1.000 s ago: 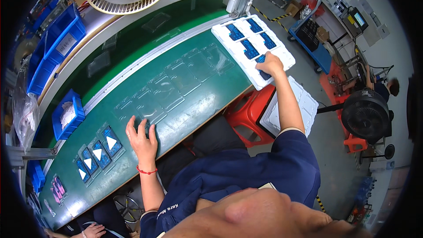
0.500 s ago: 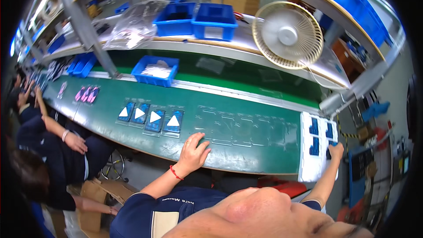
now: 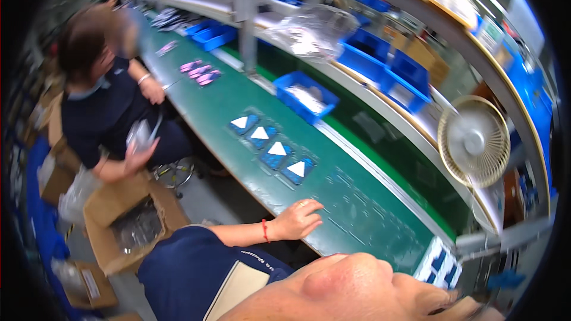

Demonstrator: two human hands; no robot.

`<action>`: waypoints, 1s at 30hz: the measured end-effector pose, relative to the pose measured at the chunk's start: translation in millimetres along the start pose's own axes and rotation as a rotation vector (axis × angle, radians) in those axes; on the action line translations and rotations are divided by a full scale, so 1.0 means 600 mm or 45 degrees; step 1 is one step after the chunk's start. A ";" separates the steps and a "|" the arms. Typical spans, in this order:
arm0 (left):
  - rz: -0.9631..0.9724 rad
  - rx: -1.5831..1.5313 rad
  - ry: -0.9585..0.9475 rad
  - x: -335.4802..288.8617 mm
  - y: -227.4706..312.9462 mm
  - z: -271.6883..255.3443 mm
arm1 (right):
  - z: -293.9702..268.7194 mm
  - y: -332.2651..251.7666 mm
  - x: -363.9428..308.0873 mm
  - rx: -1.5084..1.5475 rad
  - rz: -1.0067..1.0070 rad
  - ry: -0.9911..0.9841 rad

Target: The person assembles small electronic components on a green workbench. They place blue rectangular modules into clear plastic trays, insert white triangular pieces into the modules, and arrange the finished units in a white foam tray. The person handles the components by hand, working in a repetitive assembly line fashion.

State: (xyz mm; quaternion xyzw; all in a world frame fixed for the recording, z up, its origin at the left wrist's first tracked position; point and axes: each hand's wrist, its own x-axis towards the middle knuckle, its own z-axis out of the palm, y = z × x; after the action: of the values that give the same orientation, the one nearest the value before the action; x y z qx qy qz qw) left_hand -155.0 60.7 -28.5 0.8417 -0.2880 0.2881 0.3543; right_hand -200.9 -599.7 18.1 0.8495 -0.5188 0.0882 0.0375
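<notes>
Left hand (image 3: 300, 219) rests palm-down on the near edge of the green conveyor belt (image 3: 238, 101), fingers loosely spread and slightly curled, holding nothing; red band on that wrist. Right hand is out of view, so its state can't be told. Nearest item to the left hand: a clear tray (image 3: 272, 147) carrying four blue parts with white triangles, lying flat on the belt just up-belt of the fingertips, near but not touching. Under and beside the fingers are empty clear trays (image 3: 357, 202), hard to make out against the green. A white tray with blue parts (image 3: 439, 266) sits at the belt's near end, well apart from the left hand. Blue bin (image 3: 306, 96) stands at the belt's far edge, a fan (image 3: 474, 141) on the shelf above. A co-worker (image 3: 107, 101) sits further up the line, holding something clear.
</notes>
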 end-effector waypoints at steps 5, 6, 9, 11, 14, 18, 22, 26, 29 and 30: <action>0.009 -0.010 0.033 -0.010 -0.003 0.004 | 0.034 -0.024 0.001 0.262 -0.454 0.239; 0.005 0.001 0.028 -0.012 -0.004 0.000 | 0.029 -0.061 -0.038 0.537 -0.656 0.145; -0.004 -0.016 0.042 -0.009 -0.002 -0.002 | 0.045 -0.101 -0.059 0.018 -0.599 -0.029; -0.006 -0.023 0.041 -0.008 -0.002 -0.001 | 0.034 -0.131 -0.076 -0.292 -0.457 -0.130; -0.009 -0.035 0.040 -0.007 -0.002 0.000 | 0.023 -0.137 -0.088 -0.233 -0.506 -0.172; -0.001 -0.048 0.038 -0.004 -0.001 -0.002 | 0.003 -0.156 -0.117 -0.117 -0.419 -0.142; 0.000 -0.060 0.052 -0.007 -0.003 0.004 | 0.023 -0.148 -0.086 -0.102 -0.430 -0.202; 0.002 -0.072 0.020 -0.002 -0.002 0.003 | 0.030 -0.147 -0.093 0.000 -0.333 -0.218; 0.000 -0.072 0.016 -0.004 -0.005 0.005 | 0.094 -0.076 -0.053 0.570 -1.188 0.329; -0.002 -0.067 0.015 -0.003 -0.004 0.004 | 0.119 -0.055 -0.029 0.677 -1.388 0.453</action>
State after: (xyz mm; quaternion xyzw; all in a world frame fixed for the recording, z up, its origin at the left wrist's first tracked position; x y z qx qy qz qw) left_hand -153.8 60.8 -32.5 0.8307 -0.2927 0.2852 0.3781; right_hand -171.4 -580.4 -54.6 0.9444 0.0422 0.3222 -0.0496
